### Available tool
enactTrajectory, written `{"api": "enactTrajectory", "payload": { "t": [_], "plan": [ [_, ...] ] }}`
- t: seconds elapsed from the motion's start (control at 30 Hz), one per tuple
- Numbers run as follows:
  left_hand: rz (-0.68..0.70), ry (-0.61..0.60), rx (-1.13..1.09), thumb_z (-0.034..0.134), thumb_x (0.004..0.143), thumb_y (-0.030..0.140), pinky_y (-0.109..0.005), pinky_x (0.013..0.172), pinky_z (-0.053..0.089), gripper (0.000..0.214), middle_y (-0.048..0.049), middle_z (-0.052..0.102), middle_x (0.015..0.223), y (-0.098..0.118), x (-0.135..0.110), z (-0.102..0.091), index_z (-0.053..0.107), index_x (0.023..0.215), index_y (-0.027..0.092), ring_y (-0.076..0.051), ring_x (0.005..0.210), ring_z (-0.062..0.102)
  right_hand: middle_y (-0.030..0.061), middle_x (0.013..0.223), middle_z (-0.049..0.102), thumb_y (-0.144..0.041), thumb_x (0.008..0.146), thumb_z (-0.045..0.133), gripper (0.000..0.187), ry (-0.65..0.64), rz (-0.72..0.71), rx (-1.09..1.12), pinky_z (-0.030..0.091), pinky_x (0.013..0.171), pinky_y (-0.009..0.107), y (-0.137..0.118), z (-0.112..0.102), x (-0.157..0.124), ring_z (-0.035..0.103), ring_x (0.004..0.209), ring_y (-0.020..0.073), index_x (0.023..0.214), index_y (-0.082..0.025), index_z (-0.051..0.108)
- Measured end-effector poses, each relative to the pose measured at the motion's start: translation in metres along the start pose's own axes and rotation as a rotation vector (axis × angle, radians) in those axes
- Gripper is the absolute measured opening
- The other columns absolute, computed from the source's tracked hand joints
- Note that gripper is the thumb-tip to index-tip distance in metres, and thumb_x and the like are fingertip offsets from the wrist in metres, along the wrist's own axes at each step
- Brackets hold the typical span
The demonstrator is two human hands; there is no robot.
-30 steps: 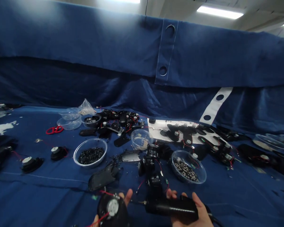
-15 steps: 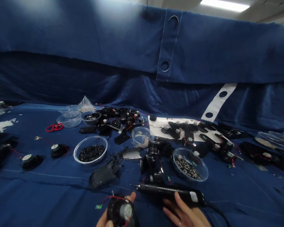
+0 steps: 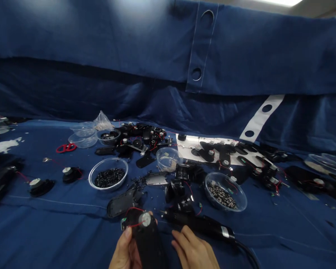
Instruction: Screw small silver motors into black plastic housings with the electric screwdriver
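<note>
My left hand (image 3: 124, 250) is closed around a long black plastic housing (image 3: 151, 244) at the bottom centre. Near its upper end sits a round silvery motor (image 3: 145, 219) with thin red wires, and a small green circuit board (image 3: 123, 223) hangs at its left edge. My right hand (image 3: 194, 248) is just to the right of the housing, its fingers loosely bent and apart, with nothing visible in them. Behind that hand a black electric screwdriver (image 3: 198, 224) lies on the blue cloth, tip to the left and cable trailing right.
A bowl of black screws (image 3: 108, 177) stands left of centre, and a bowl of mixed small screws (image 3: 225, 196) to the right. An empty dark shell (image 3: 121, 204) lies ahead of my left hand. Red-handled scissors (image 3: 66, 148) and several wired black parts (image 3: 207, 151) lie farther back.
My right hand has come away from the screwdriver, which now lies on the cloth at a steeper slant. The housing in my left hand has risen and turned, showing its long body.
</note>
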State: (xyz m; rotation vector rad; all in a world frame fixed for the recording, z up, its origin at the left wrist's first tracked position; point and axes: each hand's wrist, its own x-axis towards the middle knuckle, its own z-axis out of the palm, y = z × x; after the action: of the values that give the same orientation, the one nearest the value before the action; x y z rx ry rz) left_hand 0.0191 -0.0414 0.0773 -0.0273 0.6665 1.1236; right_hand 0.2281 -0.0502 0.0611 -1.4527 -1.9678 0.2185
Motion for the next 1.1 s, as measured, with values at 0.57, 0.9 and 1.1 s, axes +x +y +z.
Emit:
{"api": "enactTrajectory", "payload": {
  "t": [0.57, 0.9, 1.1],
  "plan": [
    [0.322, -0.021, 0.149, 0.096, 0.06, 0.038, -0.044, 0.094, 0.061, 0.041, -0.0146, 0.081, 0.106, -0.02, -0.007, 0.046, 0.083, 0.094, 0.02, -0.037, 0.101, 0.076, 0.0061, 0.091, 0.058, -0.054, 0.086, 0.07, 0.033, 0.084, 0.487, 0.871, 0.048, 0.07, 0.026, -0.055, -0.016, 0.034, 0.06, 0.084, 0.0197, 0.089, -0.023, 0.081],
    [0.505, 0.019, 0.201, 0.1, 0.048, 0.038, -0.041, 0.083, 0.064, 0.04, -0.0119, 0.083, 0.096, -0.023, -0.012, 0.057, 0.083, 0.081, 0.021, -0.036, 0.092, 0.078, 0.0125, 0.118, 0.061, -0.061, 0.075, 0.079, 0.043, 0.205, 0.638, 1.034, 0.054, 0.079, 0.026, -0.076, -0.006, 0.035, 0.066, 0.1, 0.0228, 0.087, -0.021, 0.084],
    [0.548, 0.012, 0.291, 0.099, 0.048, 0.042, -0.037, 0.087, 0.063, 0.041, -0.0116, 0.083, 0.097, -0.021, -0.009, 0.055, 0.084, 0.081, 0.022, -0.035, 0.097, 0.077, 0.0116, 0.115, 0.061, -0.057, 0.076, 0.079, 0.037, 0.213, 0.651, 1.076, 0.056, 0.078, 0.027, -0.08, -0.01, 0.037, 0.067, 0.092, 0.0212, 0.084, -0.021, 0.084]
  ]
}}
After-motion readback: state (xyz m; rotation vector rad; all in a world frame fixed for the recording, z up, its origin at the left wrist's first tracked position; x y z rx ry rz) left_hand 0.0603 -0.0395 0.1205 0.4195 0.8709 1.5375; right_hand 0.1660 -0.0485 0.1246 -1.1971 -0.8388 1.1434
